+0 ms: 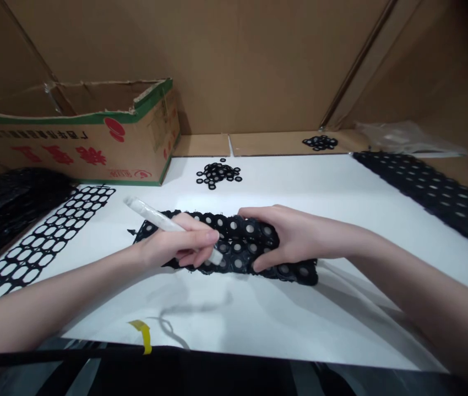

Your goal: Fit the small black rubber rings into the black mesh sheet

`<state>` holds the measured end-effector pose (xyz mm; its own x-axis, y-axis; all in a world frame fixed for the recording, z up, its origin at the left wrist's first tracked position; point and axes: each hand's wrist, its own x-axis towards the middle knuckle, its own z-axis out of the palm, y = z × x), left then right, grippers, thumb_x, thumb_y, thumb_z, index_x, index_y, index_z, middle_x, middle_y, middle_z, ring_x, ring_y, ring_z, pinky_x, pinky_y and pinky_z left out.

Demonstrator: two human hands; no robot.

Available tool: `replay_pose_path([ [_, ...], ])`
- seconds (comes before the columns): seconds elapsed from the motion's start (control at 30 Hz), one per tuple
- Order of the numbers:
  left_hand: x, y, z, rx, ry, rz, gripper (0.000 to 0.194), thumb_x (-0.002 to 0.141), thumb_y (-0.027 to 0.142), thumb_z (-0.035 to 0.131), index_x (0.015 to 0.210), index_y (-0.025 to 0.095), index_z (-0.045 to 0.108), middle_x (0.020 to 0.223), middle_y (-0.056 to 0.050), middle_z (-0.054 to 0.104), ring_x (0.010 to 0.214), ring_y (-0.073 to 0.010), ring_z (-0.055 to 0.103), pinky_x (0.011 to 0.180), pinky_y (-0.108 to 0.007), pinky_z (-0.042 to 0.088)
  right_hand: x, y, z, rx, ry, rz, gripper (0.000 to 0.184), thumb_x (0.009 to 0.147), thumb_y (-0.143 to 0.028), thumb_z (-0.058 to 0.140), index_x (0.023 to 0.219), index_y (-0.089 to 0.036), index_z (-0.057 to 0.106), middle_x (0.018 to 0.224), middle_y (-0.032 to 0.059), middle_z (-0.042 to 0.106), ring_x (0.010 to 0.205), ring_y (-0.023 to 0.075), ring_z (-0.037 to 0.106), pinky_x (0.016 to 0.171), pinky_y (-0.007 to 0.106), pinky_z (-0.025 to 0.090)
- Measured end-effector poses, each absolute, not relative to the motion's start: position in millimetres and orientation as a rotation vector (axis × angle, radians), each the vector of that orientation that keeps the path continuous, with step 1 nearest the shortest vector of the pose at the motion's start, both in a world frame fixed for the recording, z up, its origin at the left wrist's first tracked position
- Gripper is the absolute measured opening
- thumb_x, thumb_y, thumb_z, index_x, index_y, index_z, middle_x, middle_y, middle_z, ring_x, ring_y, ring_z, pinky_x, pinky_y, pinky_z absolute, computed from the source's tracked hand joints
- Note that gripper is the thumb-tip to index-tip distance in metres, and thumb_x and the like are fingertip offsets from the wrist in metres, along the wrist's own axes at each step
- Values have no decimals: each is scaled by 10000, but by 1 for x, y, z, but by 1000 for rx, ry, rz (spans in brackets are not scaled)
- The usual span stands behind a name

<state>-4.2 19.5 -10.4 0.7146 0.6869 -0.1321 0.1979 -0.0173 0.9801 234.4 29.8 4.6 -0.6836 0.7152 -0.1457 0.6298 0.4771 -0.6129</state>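
A black sheet (236, 247) with rows of round pale spots lies on the white table surface in front of me, its back part raised or folded. My left hand (184, 242) is closed around a white pen-shaped tool (151, 213). The tool slants down to the right, and its lower tip is at one of the pale spots. My right hand (289, 236) grips the right part of the sheet, thumb on the near side and fingers across the far side. Its palm hides some of the sheet.
Loose black rings (218, 173) lie in a heap behind the sheet, with a smaller ring pile (320, 143) farther back. A cardboard box (135, 148) stands at back left. A black lattice strip (48, 236) lies left, another dark spotted sheet (436, 192) right.
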Motion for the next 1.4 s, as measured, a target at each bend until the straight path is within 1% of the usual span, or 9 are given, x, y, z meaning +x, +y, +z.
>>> replay_pose_path([
  [0.03, -3, 23, -10, 1621, 778, 488, 477, 903, 369, 467, 490, 134, 511, 387, 26, 369, 412, -72, 301, 448, -265, 194, 237, 33, 5, -1182, -2596, 981, 542, 620, -478, 772, 1038, -203, 563, 975, 34, 647, 868, 231, 580, 705, 307, 421],
  [0.13, 1, 34, -9, 1804, 844, 592, 461, 937, 376, 424, 560, 132, 529, 469, 28, 423, 481, -74, 366, 489, -239, 259, 240, 40, 5, -1234, -2587, 924, 454, 729, -548, 665, 1011, -201, 586, 979, 44, 656, 890, 235, 580, 741, 327, 414],
  [0.27, 6, 41, -13, 1975, 885, 586, 431, 961, 363, 390, 627, 133, 535, 564, 36, 462, 560, -74, 416, 558, -216, 313, 229, 43, -8, -1270, -2500, 790, 219, 893, -370, 475, 915, -195, 605, 948, 52, 670, 889, 219, 585, 795, 351, 402],
  [0.43, 6, 42, -20, 2057, 884, 550, 430, 975, 378, 365, 652, 142, 524, 603, 44, 474, 605, -76, 445, 613, -208, 338, 216, 41, -24, -1310, -2312, 741, 30, 832, -206, 530, 819, -194, 554, 897, 45, 661, 827, 188, 578, 770, 326, 411],
  [0.6, 6, 43, -21, 2074, 868, 516, 431, 975, 393, 361, 652, 149, 511, 602, 47, 470, 604, -80, 448, 622, -209, 345, 215, 43, -27, -1329, -2233, 800, 91, 786, -177, 579, 717, -200, 523, 795, 28, 642, 751, 174, 564, 723, 311, 415],
  [1.0, 13, 39, -18, 2177, 864, 406, 438, 975, 371, 334, 622, 151, 469, 592, 45, 441, 605, -88, 417, 637, -227, 318, 213, 41, -25, -1332, -2230, 830, 113, 763, -163, 569, 683, -199, 497, 739, 18, 620, 723, 164, 559, 684, 290, 409],
  [1.13, 10, 40, -18, 2109, 861, 438, 435, 965, 385, 354, 625, 151, 490, 601, 39, 450, 613, -94, 422, 624, -230, 317, 216, 39, -18, -1350, -2299, 826, 68, 786, -236, 593, 765, -192, 547, 810, 30, 646, 780, 180, 573, 743, 316, 411],
  [1.23, 8, 38, -14, 2038, 868, 495, 438, 962, 369, 363, 603, 148, 483, 574, 37, 432, 590, -94, 420, 610, -229, 325, 218, 36, -14, -1387, -2362, 797, 166, 767, -294, 653, 881, -191, 589, 899, 45, 670, 854, 207, 585, 792, 344, 404],
  [1.4, 9, 30, -9, 2033, 859, 451, 436, 958, 337, 382, 588, 140, 502, 539, 36, 440, 560, -83, 420, 578, -219, 321, 214, 30, -8, -1480, -2432, 713, 87, 800, -239, 606, 869, -187, 603, 910, 62, 680, 891, 235, 582, 855, 392, 375],
])
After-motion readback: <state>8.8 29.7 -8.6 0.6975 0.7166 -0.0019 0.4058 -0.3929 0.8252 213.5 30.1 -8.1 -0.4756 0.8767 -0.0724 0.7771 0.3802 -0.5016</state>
